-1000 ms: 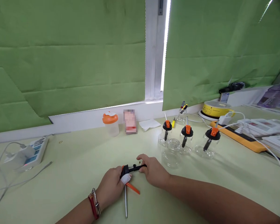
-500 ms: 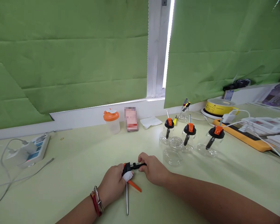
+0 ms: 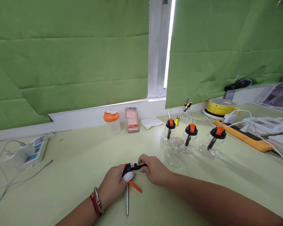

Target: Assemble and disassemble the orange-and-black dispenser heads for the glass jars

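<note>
Near the front middle of the table, my left hand [image 3: 114, 182] is closed around a black lid piece [image 3: 128, 169] with an orange flap [image 3: 135, 186] and a metal tube [image 3: 127, 201] pointing down. White tape wraps one finger. My right hand [image 3: 153, 169] pinches the far end of the lid's black stem [image 3: 141, 166]. Right of it stands an open clear jar [image 3: 174, 153]. Behind and beside that are three clear jars whose black lids [image 3: 170, 124] [image 3: 191, 130] [image 3: 218, 133] carry orange flaps and metal tubes.
At the back are an orange-lidded cup [image 3: 113, 123], a pinkish box [image 3: 132, 120], white paper [image 3: 152, 122] and a jar of tools [image 3: 185, 114]. Power strips lie left [image 3: 39, 149] and right [image 3: 247, 136], with cables and a yellow container [image 3: 220, 107].
The view has shifted slightly. Both hands keep the same hold on the lid piece, with no clear movement of it.
</note>
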The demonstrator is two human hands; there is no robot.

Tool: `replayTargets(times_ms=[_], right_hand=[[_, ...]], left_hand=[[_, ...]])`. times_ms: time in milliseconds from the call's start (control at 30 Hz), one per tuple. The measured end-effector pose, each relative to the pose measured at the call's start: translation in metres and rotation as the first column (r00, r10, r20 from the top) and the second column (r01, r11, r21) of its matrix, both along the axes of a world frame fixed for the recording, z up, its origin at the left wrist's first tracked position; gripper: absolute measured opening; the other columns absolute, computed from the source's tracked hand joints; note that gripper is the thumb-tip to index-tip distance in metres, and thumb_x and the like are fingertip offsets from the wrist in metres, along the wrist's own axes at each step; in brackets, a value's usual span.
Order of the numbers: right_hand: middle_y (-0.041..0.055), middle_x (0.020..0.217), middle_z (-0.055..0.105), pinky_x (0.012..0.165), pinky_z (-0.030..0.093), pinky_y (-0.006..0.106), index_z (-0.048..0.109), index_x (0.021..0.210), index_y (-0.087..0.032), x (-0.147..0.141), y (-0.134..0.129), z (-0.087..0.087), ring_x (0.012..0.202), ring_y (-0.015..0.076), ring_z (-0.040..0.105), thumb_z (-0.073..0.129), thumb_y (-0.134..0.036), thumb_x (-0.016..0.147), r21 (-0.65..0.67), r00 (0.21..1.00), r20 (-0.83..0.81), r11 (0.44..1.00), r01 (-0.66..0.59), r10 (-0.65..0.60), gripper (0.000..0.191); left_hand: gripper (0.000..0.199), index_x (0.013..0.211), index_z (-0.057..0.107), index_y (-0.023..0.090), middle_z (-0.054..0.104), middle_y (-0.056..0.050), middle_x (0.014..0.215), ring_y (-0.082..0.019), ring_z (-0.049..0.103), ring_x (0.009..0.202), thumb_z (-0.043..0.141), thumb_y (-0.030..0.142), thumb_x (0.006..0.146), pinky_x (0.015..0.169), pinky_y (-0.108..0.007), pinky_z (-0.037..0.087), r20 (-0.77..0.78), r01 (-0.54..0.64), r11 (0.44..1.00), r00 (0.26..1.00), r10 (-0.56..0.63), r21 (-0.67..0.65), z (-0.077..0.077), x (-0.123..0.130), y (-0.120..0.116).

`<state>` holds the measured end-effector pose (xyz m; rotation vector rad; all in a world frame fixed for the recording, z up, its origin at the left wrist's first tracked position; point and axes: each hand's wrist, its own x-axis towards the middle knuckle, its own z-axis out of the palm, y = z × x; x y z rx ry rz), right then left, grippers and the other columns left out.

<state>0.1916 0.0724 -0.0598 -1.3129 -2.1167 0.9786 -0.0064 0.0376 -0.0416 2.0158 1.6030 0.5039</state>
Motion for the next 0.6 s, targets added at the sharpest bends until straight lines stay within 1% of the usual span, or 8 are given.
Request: replayTargets(times_ms=[67, 167, 233, 433, 600], right_hand=[[-0.0016, 0.071, 0.056, 0.052, 0.027, 0.022, 0.054, 0.092, -0.023, -0.0001, -0.0001, 0.0, 0.059, 0.0115, 0.044, 0.051, -0.018, 0.077, -0.016, 1.0, 0.003, 1.0, 0.005, -0.005, 0.016], [-0.0012, 0.074, 0.057, 0.054, 0.028, 0.022, 0.054, 0.095, -0.024, -0.0002, 0.0003, 0.0001, 0.062, 0.0121, 0.046, 0.052, -0.018, 0.076, -0.01, 1.0, -0.001, 1.0, 0.01, -0.01, 0.02], [-0.0014, 0.073, 0.057, 0.054, 0.027, 0.022, 0.054, 0.093, -0.023, -0.0002, 0.0006, 0.0004, 0.062, 0.0119, 0.046, 0.052, -0.017, 0.077, -0.007, 1.0, 0.005, 1.0, 0.004, -0.004, 0.018], [-0.0015, 0.072, 0.057, 0.053, 0.027, 0.022, 0.054, 0.094, -0.023, 0.0001, 0.0007, 0.0013, 0.061, 0.0116, 0.045, 0.052, -0.016, 0.077, 0.01, 1.0, 0.01, 1.0, 0.001, -0.001, 0.019], [-0.001, 0.073, 0.056, 0.053, 0.027, 0.022, 0.054, 0.096, -0.023, -0.0004, 0.0008, 0.001, 0.062, 0.0119, 0.045, 0.052, -0.018, 0.077, 0.011, 1.0, 0.018, 1.0, 0.012, -0.012, 0.02]], left_hand=[[0.032, 0.069, 0.053, 0.021, 0.056, -0.001, 0.063, -0.018, 0.048, 0.058, 0.042, 0.049, 0.081, 0.053, -0.026, 0.031, 0.014, -0.01, 1.0, 1.0, 0.01, -0.009, 0.0006, 0.0003, -0.0002], [0.033, 0.071, 0.055, 0.02, 0.058, -0.002, 0.065, -0.019, 0.05, 0.059, 0.044, 0.05, 0.08, 0.054, -0.026, 0.032, 0.023, -0.036, 0.999, 0.999, 0.036, -0.02, 0.0016, 0.0008, -0.0006], [0.033, 0.071, 0.055, 0.02, 0.059, -0.002, 0.066, -0.019, 0.051, 0.06, 0.044, 0.05, 0.08, 0.055, -0.027, 0.032, 0.025, -0.042, 0.999, 0.999, 0.043, -0.013, 0.0015, 0.0009, -0.0006], [0.026, 0.071, 0.053, 0.02, 0.058, -0.002, 0.065, -0.018, 0.05, 0.059, 0.043, 0.042, 0.082, 0.054, -0.026, 0.031, -0.011, -0.014, 1.0, 1.0, 0.014, 0.008, -0.0004, 0.0009, 0.0015], [0.025, 0.072, 0.052, 0.021, 0.059, -0.001, 0.066, -0.018, 0.051, 0.06, 0.042, 0.041, 0.083, 0.055, -0.026, 0.032, -0.015, -0.012, 1.0, 1.0, 0.012, 0.005, -0.0007, 0.0002, 0.0014]])
